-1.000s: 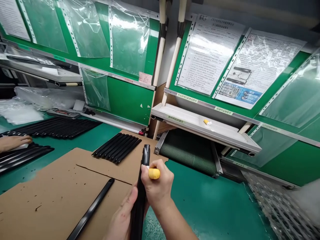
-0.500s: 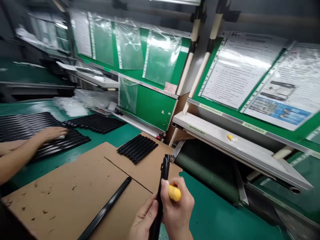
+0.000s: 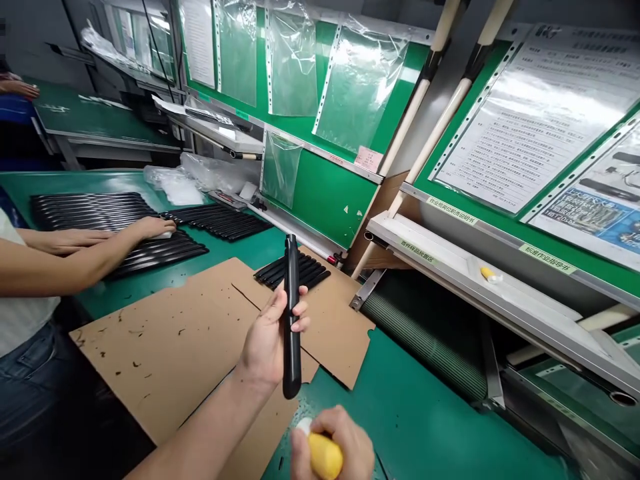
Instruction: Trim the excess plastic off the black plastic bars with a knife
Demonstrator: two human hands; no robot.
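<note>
My left hand [image 3: 267, 337] is wrapped round a long black plastic bar [image 3: 292, 347], rounded at its near end and raised above the cardboard. The bar stands almost upright in the view. Lower down and to the right, my right hand [image 3: 353, 443] grips a small tool with a yellow handle [image 3: 325, 457] and a white collar. Its working tip cannot be made out, and it is apart from the bar. Behind the held bar, a row of similar black bars [image 3: 315, 272] lies on the cardboard sheet [image 3: 200, 333].
At the left a co-worker's hands [image 3: 150, 228] rest on a wide row of black bars [image 3: 90, 207]. More bars [image 3: 225, 223] and plastic bags [image 3: 215, 172] lie behind. A ribbed conveyor belt [image 3: 425, 333] runs beneath a shelf [image 3: 450, 273] holding another yellow piece [image 3: 487, 273]. Dark shavings dot the cardboard.
My left hand has lifted the bar up and forward, turning it to show its rounded end. My right hand has drawn back and down, away from the bar, still gripping the yellow-handled tool.
</note>
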